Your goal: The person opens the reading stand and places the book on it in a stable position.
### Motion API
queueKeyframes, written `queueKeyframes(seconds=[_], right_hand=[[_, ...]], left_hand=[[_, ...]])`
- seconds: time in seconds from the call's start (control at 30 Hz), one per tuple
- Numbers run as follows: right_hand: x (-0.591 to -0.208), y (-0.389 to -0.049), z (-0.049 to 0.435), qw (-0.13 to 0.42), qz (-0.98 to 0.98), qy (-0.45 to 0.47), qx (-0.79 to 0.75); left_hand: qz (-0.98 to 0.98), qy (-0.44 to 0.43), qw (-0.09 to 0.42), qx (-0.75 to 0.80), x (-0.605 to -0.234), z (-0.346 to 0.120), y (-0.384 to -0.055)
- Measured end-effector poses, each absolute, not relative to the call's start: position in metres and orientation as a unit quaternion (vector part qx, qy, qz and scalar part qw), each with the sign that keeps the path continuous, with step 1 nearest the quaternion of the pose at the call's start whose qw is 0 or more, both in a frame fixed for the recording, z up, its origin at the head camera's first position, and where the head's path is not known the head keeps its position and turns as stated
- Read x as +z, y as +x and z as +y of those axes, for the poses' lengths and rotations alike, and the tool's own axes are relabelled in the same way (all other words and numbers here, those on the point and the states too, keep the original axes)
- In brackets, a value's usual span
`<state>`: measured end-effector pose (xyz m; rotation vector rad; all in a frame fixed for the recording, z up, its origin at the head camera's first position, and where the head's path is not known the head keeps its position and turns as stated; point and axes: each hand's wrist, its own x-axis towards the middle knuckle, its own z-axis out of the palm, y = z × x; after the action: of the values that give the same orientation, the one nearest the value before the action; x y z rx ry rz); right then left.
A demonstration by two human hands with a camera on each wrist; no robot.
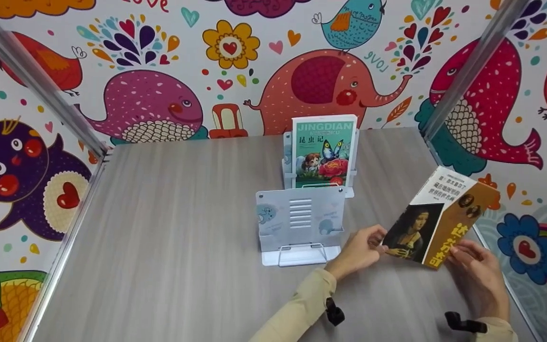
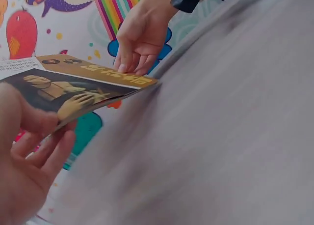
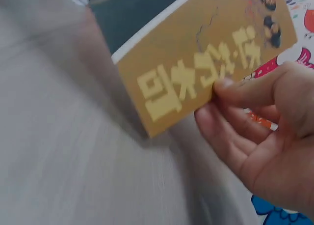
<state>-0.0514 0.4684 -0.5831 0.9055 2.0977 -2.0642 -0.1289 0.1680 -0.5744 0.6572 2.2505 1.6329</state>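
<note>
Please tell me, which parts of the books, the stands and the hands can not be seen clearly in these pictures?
- Ochre book with the portrait cover: its underside is turned away in every view; the right wrist view is blurred.
- Green picture book: its lower edge is hidden behind the pale plastic book stand in the head view.
- Left hand: its fingertips are hidden by the book.
- Right hand: its palm is turned away in the head view.

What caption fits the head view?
Both hands, left hand and right hand, hold a book beside an empty stand.
</note>
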Motion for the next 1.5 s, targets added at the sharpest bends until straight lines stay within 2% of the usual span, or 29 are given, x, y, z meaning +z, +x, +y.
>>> queueKeyframes(seconds=[0.23,0.4,0.5,0.77,1.07,1.23,1.5], right_hand=[[-0.566,-0.065,0.435,-0.082,0.710,0.188,-0.673],[-0.555,-0.078,0.402,-0.151,0.703,0.155,-0.678],[-0.547,-0.086,0.380,-0.182,0.719,0.155,-0.653],[-0.536,-0.106,0.328,-0.187,0.784,0.150,-0.572],[-0.535,-0.130,0.279,-0.233,0.804,0.091,-0.539],[-0.531,-0.140,0.254,-0.227,0.806,0.078,-0.541],[-0.505,-0.134,0.220,-0.213,0.816,0.034,-0.536]], left_hand=[[0.779,0.284,0.038,0.558,-0.548,0.128,-0.141],[0.782,0.288,-0.065,0.549,-0.539,0.098,-0.145],[0.778,0.278,-0.109,0.552,-0.534,0.081,-0.149],[0.778,0.205,-0.173,0.568,-0.538,0.040,-0.158],[0.786,0.143,-0.221,0.560,-0.547,0.001,-0.159],[0.780,0.129,-0.252,0.558,-0.552,-0.016,-0.162],[0.780,0.099,-0.277,0.552,-0.564,-0.037,-0.161]])
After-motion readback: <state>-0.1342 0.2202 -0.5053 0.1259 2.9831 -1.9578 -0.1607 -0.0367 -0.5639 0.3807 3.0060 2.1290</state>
